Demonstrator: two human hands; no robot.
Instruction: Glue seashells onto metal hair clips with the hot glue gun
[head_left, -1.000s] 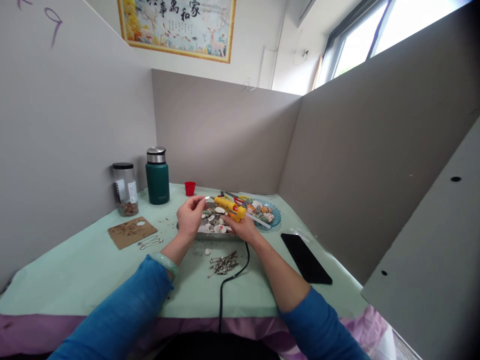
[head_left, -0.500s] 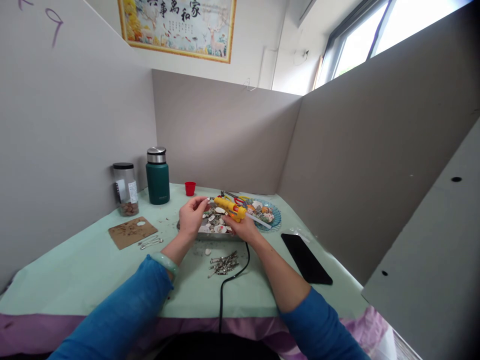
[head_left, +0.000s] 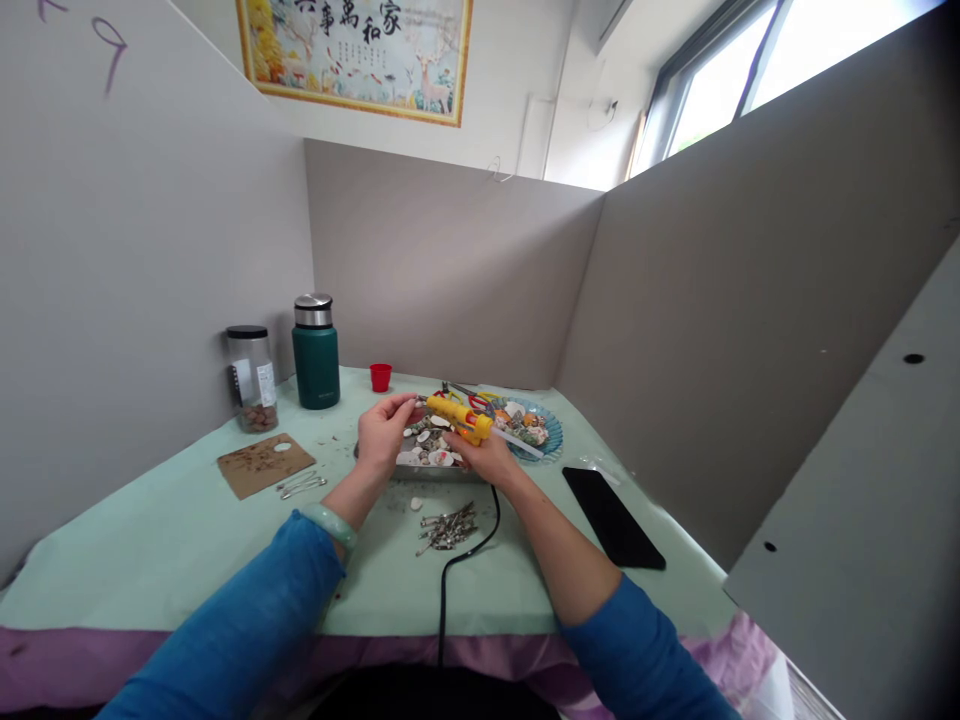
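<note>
My right hand is wrapped round a yellow hot glue gun, its nozzle pointing left and a clear glue stick sticking out of its back. My left hand pinches something small at the nozzle's tip; its kind is too small to make out. Both hands are above a metal tray of shells and pale pebbles. In front of the tray lies a heap of metal pin-like pieces, with a single white pebble close by.
A black cord runs to the table's front edge. Left stand a jar, a green flask and a brown board beside safety pins. A red cup is behind; a blue plate and black phone-like slab lie right.
The glue gun has shifted very slightly left, its nozzle closer to my left fingertips. Everything else stays in place.
</note>
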